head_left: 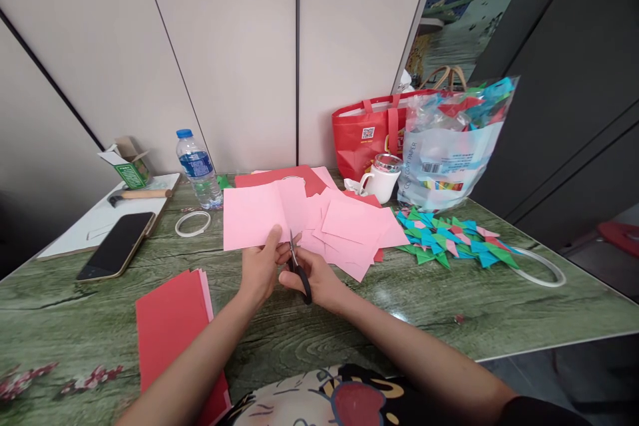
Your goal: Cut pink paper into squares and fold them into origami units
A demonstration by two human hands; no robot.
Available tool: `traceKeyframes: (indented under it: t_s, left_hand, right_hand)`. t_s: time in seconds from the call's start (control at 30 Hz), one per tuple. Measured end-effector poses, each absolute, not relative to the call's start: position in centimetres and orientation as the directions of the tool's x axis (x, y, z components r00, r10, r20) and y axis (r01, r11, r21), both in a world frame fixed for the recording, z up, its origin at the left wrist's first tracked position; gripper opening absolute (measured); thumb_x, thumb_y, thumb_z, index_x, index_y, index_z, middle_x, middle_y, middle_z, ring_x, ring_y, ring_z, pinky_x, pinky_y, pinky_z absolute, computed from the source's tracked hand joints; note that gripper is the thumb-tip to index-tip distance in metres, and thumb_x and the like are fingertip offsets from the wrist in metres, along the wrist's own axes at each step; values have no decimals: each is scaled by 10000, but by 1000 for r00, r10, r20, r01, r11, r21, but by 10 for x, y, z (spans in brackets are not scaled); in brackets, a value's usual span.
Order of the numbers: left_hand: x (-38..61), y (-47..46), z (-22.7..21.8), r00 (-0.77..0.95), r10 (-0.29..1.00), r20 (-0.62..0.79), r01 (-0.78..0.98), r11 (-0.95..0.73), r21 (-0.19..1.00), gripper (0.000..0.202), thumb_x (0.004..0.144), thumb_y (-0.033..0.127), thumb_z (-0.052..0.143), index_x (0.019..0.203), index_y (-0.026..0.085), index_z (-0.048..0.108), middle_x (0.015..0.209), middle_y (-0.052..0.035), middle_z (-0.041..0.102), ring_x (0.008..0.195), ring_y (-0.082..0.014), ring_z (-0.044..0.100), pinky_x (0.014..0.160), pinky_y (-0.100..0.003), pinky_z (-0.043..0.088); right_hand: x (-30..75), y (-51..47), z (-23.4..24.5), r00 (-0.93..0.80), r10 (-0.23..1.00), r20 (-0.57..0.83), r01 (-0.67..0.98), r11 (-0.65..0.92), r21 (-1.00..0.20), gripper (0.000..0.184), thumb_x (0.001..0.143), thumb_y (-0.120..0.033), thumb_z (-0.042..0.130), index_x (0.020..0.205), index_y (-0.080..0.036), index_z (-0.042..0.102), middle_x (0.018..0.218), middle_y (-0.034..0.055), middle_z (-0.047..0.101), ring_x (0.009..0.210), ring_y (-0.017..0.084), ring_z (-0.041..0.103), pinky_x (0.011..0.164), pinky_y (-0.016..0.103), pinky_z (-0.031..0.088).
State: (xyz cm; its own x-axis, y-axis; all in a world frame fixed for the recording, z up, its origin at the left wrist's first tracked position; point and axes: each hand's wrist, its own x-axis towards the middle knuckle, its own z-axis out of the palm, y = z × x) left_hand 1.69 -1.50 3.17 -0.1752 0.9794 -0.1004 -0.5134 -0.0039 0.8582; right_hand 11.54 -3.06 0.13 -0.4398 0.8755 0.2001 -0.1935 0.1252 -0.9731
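My left hand [261,266] grips a folded pink sheet of paper [252,216] by its lower edge, thumb on top. In my right hand [319,279] is a pair of scissors [301,277] with black handles. Their blades point away from me and meet the pink sheet near its fold. Behind and right of the scissors lies a loose pile of pink paper pieces [354,226], with some red paper underneath. A stack of red and pink paper [172,326] rests on the table beside my left forearm.
Left are a phone [117,246], a hammer [144,194], a green box [130,170], a water bottle [200,170] and a white ring [193,223]. Right are a white mug [382,181], a red bag [352,143], a clear bag [439,166], folded paper pieces [449,239] and another ring [554,279].
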Motion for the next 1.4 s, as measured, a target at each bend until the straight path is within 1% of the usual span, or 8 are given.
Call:
traceKeyframes:
  t_s: [0.13, 0.3, 0.53, 0.67, 0.83, 1.03, 1.23, 1.4]
  left_hand:
    - [16, -13, 26, -206, 977, -57, -459, -45, 887, 258, 618, 276, 689, 751, 122, 529, 615, -37, 619, 657, -240, 665, 581, -312, 520]
    - [11, -10, 14, -263, 965, -15, -328, -74, 942, 284, 634, 362, 670, 762, 122, 591, 592, -43, 629, 653, -227, 650, 615, -333, 518]
    - [2, -6, -6, -328, 940, 96, -165, -158, 974, 204, 640, 337, 662, 748, 164, 654, 721, -63, 686, 866, -247, 629, 784, -337, 489]
    - [1, -6, -5, -363, 923, 128, -36, -151, 988, 213, 642, 339, 660, 771, 169, 662, 789, -69, 691, 917, -249, 613, 832, -349, 465]
    - [1, -6, -3, -359, 921, 153, 46, -147, 988, 246, 650, 374, 648, 786, 170, 664, 794, -75, 688, 905, -252, 613, 845, -361, 448]
    - [1, -6, -5, -347, 921, 178, 70, -163, 984, 299, 665, 421, 619, 805, 160, 659, 804, -79, 683, 826, -237, 624, 818, -355, 452]
    - [3, -10, 6, -370, 913, 171, 187, -107, 977, 362, 674, 460, 575, 758, 118, 660, 777, -101, 688, 784, -240, 632, 790, -353, 455]
    - [5, -11, 8, -362, 914, 182, 217, -107, 970, 374, 683, 456, 558, 766, 106, 664, 773, -109, 689, 770, -242, 636, 779, -360, 457]
  right_hand:
    - [116, -29, 0, -438, 878, 193, -182, 124, -975, 401, 627, -473, 668, 860, -172, 541, 639, -34, 461, 563, 96, 364, 503, 218, 287]
    - [117, -29, -1, -412, 890, 195, -182, 130, -975, 400, 625, -480, 666, 850, -171, 547, 652, -31, 464, 568, 94, 366, 502, 216, 291]
    - [117, -29, -1, -411, 895, 172, -186, 102, -977, 386, 648, -473, 648, 869, -171, 553, 645, -30, 459, 564, 90, 361, 498, 209, 288]
    - [118, -29, -1, -417, 898, 139, -172, 72, -983, 389, 638, -453, 664, 872, -169, 541, 626, -40, 458, 556, 89, 362, 493, 211, 274]
    - [119, -28, -2, -415, 899, 137, -168, 72, -983, 402, 628, -461, 669, 876, -170, 547, 624, -46, 457, 556, 91, 365, 500, 217, 274]
    - [119, -28, -3, -415, 899, 136, -158, 76, -985, 414, 629, -461, 672, 887, -165, 542, 648, -36, 467, 575, 90, 379, 511, 219, 287]
    - [121, -26, -2, -455, 886, 91, -140, 30, -990, 524, 537, -476, 732, 894, -155, 522, 659, -37, 461, 583, 90, 390, 527, 227, 291]
    - [121, -26, -3, -455, 885, 99, -149, 34, -988, 535, 527, -475, 738, 896, -155, 520, 666, -37, 461, 589, 94, 397, 537, 233, 295]
